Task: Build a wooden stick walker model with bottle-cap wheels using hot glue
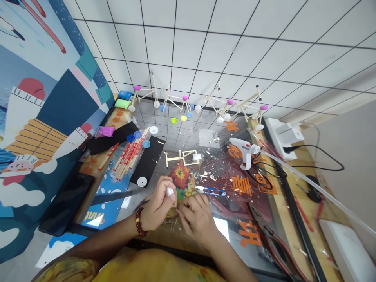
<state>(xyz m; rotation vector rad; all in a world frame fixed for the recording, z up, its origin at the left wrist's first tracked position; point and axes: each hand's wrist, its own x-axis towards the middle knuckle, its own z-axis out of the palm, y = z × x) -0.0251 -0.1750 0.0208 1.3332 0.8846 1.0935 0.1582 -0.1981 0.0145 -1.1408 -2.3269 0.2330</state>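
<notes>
My left hand (158, 205) is closed around a small white piece (169, 191) whose end shows above the fist; the rest is hidden by the fingers. Close beside it, my right hand (198, 217) has thumb and fingertips pressed together low over the table, and what they pinch cannot be made out. Just beyond the right hand lie blue-handled thread snips (210, 191). Farther up is a small frame of glued wooden sticks (183, 156) with a white block (196, 156) at its right end.
Stick-built bicycle models (179, 102) line the wall. Left are bundled chopsticks (131, 158), a black strip (149, 160), bottle caps (142, 181) and a phone (67, 203). Right are a glue gun (243, 152) with its cord, large pliers (273, 239) and a power strip (280, 137). Wood scraps (210, 175) litter the middle.
</notes>
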